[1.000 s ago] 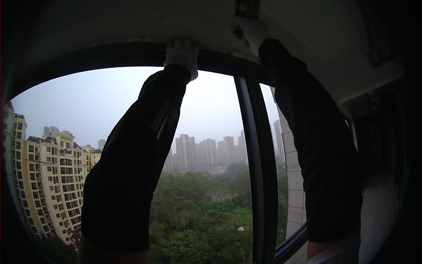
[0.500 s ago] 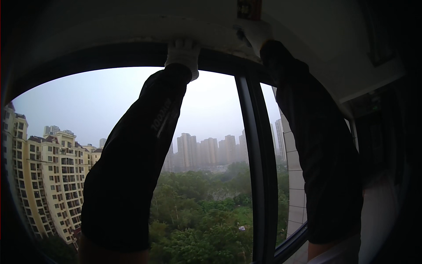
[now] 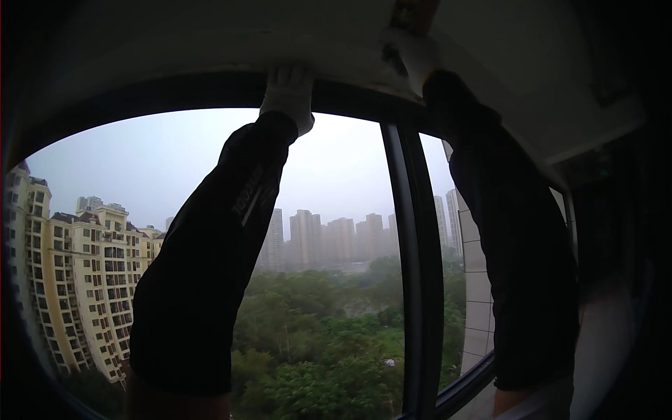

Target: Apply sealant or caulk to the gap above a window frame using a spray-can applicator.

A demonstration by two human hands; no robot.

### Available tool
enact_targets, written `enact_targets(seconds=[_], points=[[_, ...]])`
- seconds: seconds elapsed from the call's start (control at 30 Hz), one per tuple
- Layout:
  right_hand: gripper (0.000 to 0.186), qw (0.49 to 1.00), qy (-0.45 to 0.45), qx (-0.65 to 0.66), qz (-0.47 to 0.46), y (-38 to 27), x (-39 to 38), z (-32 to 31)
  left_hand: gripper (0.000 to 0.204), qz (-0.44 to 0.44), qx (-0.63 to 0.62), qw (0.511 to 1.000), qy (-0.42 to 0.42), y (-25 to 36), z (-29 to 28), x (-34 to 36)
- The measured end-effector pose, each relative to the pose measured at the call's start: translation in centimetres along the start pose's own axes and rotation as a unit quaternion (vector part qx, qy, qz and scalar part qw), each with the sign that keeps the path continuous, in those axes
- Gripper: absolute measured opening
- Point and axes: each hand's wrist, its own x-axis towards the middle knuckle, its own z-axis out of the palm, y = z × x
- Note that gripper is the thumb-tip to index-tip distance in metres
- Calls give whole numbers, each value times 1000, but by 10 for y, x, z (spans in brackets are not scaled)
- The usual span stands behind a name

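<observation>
Gripping cropped reddish object [image 3: 420, 15], right hand [image 3: 418, 57] dim, left hand [image 3: 288, 96] flat against window frame [image 3: 189, 92]

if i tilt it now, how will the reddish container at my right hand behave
The reddish container looks straight-sided, so probably stiff. It rises above the right hand, so it may tip if the grip loosens. With its top cut off, weight is unclear.

Pale lettering [image 3: 246, 194] on black left sleeve [image 3: 189, 294], illegible markings [image 3: 404, 15] on reddish canister [image 3: 423, 17]
</observation>
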Motion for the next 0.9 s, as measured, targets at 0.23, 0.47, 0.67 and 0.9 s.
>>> enact_targets(seconds=[0.23,0.47,0.67,0.9], points=[[22,999,8,53,11,1,1,20,76,6,-48,998,-42,0,0,-3],[21,999,9,-1,39,-5,-16,12,78,-45,-77,972,-219,31,-15,30],[23,997,-25,-75,11,-15,-24,-69,77,-44,-28,986,-157,52,-2,30],[30,982,88,-158,46,-73,-136,-224,79,81,-141,986,-28,96,-17,-36]])
